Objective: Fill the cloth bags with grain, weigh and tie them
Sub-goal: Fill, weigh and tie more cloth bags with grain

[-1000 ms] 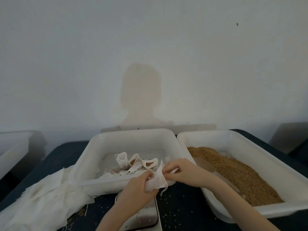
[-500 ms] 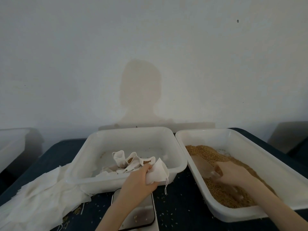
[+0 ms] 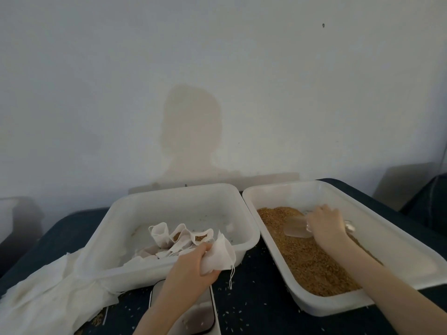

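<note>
Filling step: the left hand is gripping an empty cloth bag above the scale, while the right hand is closing around a scoop in the grain (next, judged: load, carry, pour).

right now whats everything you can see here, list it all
grain tub: one, white, on the right of the table
grain: brown heap inside the right tub
scoop: one, clear, over the grain, held by the right hand
bag tub: one, white, at centre
open bags: several, white, some showing grain, in the centre tub
held bag: one, white, over the centre tub's front rim
flat cloth pile: white, front left
scale: one, white, front centre
table: dark, loose grains scattered on it
left hand: grips the held bag
right hand: grips the scoop
</note>
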Demonstrator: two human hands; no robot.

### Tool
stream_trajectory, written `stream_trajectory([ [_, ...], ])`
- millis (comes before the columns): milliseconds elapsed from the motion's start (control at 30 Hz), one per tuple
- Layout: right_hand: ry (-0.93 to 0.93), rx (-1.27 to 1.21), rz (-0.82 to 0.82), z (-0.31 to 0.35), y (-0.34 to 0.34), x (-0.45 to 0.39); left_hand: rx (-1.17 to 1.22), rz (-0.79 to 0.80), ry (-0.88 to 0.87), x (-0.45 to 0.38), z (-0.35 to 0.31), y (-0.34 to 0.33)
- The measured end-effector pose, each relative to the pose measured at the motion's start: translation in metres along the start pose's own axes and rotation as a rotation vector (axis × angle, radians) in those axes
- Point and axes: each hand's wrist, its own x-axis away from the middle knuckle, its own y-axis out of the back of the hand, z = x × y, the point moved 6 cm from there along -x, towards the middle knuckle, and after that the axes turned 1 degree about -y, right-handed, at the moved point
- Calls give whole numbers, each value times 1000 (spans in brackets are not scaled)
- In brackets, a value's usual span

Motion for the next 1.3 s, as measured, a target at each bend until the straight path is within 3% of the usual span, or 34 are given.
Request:
stream_trajectory([
  [100, 44, -8, 11, 14, -5, -11, 12, 23, 2, 0, -3, -4],
  [333, 155, -429, 155, 38, -30, -13, 33, 46, -3, -2, -4, -8],
  [533, 114, -640, 96, 35, -26, -12, 33, 57, 1, -2, -6, -12],
  [733, -114, -522, 47, 3, -22, -12, 55, 49, 10, 1, -2, -8],
  [933, -55, -283, 30, 11, -6, -24, 32, 49, -8, 2, -2, -5],
  [1300, 55, -901, 168, 30, -49, -43, 45, 21, -9, 1, 1, -1],
])
